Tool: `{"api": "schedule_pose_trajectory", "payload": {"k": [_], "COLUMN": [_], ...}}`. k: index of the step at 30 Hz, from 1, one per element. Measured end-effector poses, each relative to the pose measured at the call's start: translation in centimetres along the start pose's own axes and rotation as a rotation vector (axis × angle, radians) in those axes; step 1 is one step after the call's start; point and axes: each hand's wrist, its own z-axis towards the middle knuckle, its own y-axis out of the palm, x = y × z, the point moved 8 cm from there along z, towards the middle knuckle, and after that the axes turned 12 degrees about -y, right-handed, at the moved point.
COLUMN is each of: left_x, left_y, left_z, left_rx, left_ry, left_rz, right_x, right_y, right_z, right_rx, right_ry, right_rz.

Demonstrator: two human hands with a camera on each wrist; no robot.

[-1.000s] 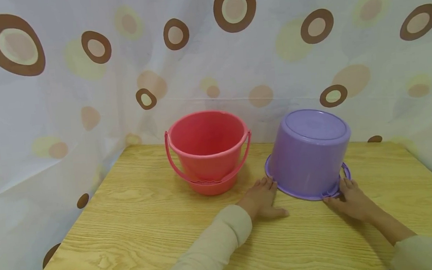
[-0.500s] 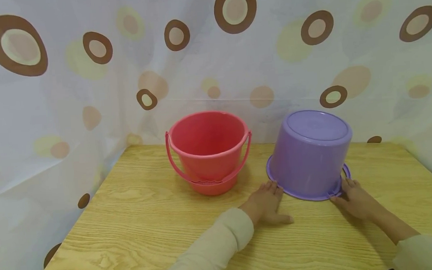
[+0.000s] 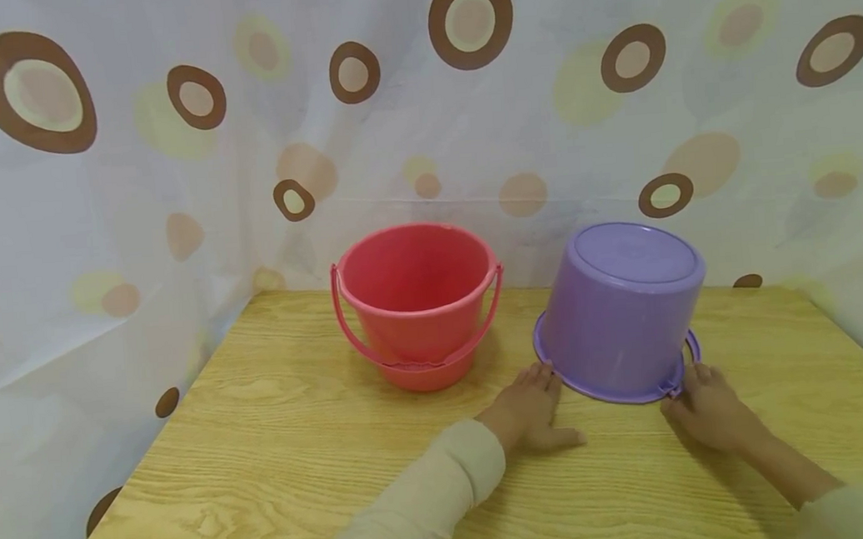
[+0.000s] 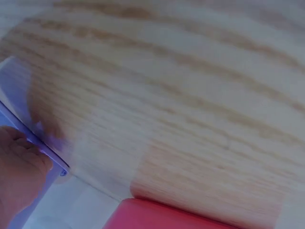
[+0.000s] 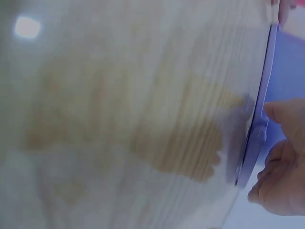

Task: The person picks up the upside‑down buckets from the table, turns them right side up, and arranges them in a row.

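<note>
A purple bucket point(image 3: 622, 314) stands upside down on the table, its rim tilted slightly in view and its handle point(image 3: 694, 347) low at the right. The fingers of my left hand point(image 3: 535, 412) reach the front-left of the rim, with the thumb spread away along the wood. At the front-right, my right hand point(image 3: 712, 413) touches the rim beside the handle's joint. In the right wrist view its thumb point(image 5: 274, 112) lies at the rim and the other fingers bend loosely below. To the left, a red bucket point(image 3: 422, 345) stands upright with its handle hanging in front.
The wood-grain table point(image 3: 303, 479) reaches back to a white curtain point(image 3: 406, 121) with brown and yellow round patterns, which also hangs along both sides. The red bucket stands close to my left hand.
The purple bucket has turned a little, its handle joint shifting to the right along the front rim. Both hands have shifted slightly right while staying at the rim. The red bucket stays put.
</note>
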Motion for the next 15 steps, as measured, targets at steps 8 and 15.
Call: {"api": "schedule_pose_trajectory", "payload": {"k": [8, 15], "left_x": [-1.0, -1.2], "left_y": [-0.9, -0.8], "left_z": [0.7, 0.9], "left_rx": [0.009, -0.043], "left_ry": [-0.053, -0.084], "left_rz": [-0.073, -0.138], "right_x": [-2.3, -3.9], "right_y": [1.2, 1.9], "right_z": [-0.6, -1.0], "right_rx": [-0.066, -0.101], "right_ry": [0.027, 0.036], "right_rz": [-0.025, -0.037]}}
